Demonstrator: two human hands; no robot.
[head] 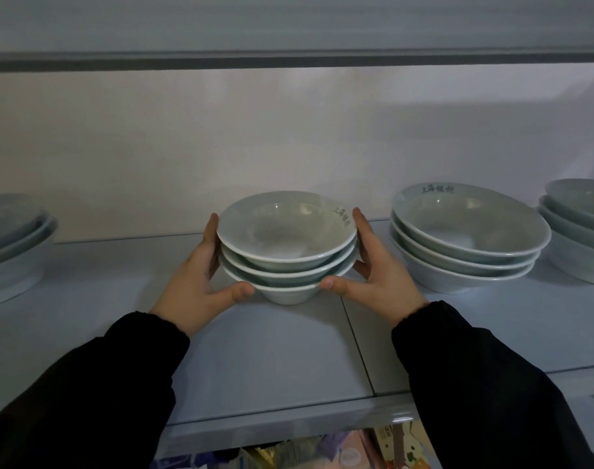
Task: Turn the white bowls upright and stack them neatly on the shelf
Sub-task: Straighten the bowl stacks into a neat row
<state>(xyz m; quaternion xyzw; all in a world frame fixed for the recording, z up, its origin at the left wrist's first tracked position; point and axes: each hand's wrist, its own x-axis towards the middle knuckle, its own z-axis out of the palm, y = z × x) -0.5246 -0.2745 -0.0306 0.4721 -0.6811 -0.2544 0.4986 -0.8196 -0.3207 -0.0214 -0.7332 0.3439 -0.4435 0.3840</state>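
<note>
A stack of three upright white bowls (285,238) stands on the pale shelf (255,350) in the middle of the view. My left hand (197,279) cups the stack's left side, fingers up along the rims and thumb under the lowest bowl's front. My right hand (377,272) mirrors it on the right side, thumb at the lower front rim. The top bowl carries dark lettering on its inner right rim.
Another stack of three upright bowls (468,238) stands to the right, a further stack (580,228) at the right edge, and one (14,245) at the far left. A shelf board (289,59) runs overhead. Colourful packages (339,448) lie below the shelf edge.
</note>
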